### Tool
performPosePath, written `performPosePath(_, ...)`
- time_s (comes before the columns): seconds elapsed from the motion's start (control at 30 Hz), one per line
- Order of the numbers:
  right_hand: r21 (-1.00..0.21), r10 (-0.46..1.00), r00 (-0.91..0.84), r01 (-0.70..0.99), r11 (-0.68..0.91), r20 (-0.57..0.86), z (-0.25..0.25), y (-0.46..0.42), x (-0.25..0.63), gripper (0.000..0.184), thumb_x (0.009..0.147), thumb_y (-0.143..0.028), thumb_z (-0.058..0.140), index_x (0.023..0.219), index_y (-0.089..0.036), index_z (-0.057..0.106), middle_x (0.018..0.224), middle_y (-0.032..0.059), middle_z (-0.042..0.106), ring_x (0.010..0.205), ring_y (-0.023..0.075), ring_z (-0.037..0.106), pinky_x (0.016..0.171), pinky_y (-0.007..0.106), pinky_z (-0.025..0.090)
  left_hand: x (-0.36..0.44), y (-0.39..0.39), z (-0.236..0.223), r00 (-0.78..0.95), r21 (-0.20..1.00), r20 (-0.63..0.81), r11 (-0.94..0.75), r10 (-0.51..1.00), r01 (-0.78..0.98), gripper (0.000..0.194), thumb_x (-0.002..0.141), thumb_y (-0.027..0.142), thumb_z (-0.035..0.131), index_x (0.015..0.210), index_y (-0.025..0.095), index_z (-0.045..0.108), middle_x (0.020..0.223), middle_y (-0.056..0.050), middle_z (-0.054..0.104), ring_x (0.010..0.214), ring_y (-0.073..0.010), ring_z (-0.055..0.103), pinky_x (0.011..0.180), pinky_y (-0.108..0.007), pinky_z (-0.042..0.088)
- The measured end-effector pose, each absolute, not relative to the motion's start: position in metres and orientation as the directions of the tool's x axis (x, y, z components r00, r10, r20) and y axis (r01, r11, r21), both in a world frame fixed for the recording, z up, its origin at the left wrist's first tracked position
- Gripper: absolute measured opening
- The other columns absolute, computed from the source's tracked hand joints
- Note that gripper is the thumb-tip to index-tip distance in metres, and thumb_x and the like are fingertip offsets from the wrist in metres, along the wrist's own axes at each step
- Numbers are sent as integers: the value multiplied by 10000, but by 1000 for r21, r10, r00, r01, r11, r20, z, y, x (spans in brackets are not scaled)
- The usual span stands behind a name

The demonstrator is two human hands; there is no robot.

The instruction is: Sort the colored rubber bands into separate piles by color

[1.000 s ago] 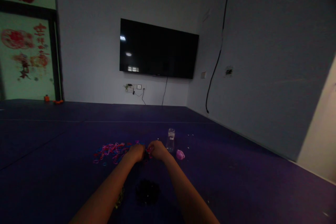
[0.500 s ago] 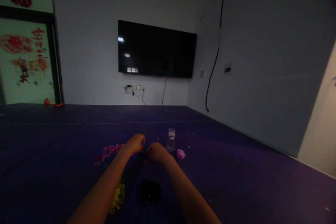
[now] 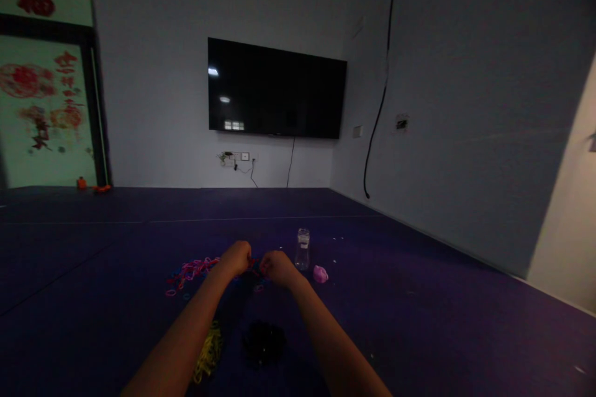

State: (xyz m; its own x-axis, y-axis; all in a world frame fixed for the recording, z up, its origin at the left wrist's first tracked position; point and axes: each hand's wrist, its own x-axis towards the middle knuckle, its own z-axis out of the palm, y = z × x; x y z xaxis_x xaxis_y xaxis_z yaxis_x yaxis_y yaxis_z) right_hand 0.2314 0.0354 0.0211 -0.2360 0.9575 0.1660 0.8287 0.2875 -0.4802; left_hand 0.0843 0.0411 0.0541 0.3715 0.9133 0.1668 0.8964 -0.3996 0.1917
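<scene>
Pink, red and blue hair ties (image 3: 195, 268) lie in a loose pile on a dark purple surface (image 3: 419, 335). My left hand (image 3: 237, 257) is at the pile's right end, its fingers curled down onto some of them. Just to its right, my right hand (image 3: 278, 267) has its fingers pinched together at the red and blue ties between both hands. The fingertips are small and dark, so which ties each one grips is unclear. A clear bottle (image 3: 302, 253), upright and without a lid, stands beside my right hand. Close to it lies a pink lump-shaped piece (image 3: 320, 273).
Nearer me are a heap of yellow hair ties (image 3: 208, 353), partly behind my left forearm, and a black heap (image 3: 264, 342). Small white scraps (image 3: 334, 261) lie right of the bottle. Orange objects (image 3: 101, 188) sit at the far left edge. A television (image 3: 277, 90) hangs on the wall.
My left hand has shifted slightly left and down, so more red shows between the hands. My right hand stays almost in place. The view has moved a little.
</scene>
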Motion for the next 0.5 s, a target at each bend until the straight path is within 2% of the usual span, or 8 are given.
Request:
performPosePath(0.13, -597, 980, -130, 778, 196, 151, 17, 43, 234, 283, 641, -39, 505, 837, -139, 683, 825, 52, 690, 749, 127, 626, 578, 146, 416, 84, 42, 54, 370, 217, 178, -404, 912, 889, 146, 641, 65, 534, 673, 126, 663, 744, -105, 686, 717, -177, 621, 613, -231, 406)
performPosePath(0.3, -716, 995, -51, 691, 97, 86, 13, 45, 233, 354, 735, -29, 381, 979, -104, 627, 813, 83, 687, 637, 106, 631, 515, 145, 433, 89, 39, 58, 419, 288, 176, -454, 891, 843, 182, 696, 122, 504, 702, 144, 685, 697, -53, 693, 687, -149, 617, 621, -208, 415)
performPosePath(0.5, -728, 990, -83, 672, 139, 113, 14, 41, 230, 305, 785, -75, 369, 952, -152, 613, 847, 78, 681, 704, 116, 638, 558, 156, 451, 98, 36, 59, 475, 367, 194, -512, 858, 776, 231, 693, 98, 483, 753, 156, 698, 719, -31, 704, 701, -136, 623, 636, -194, 436)
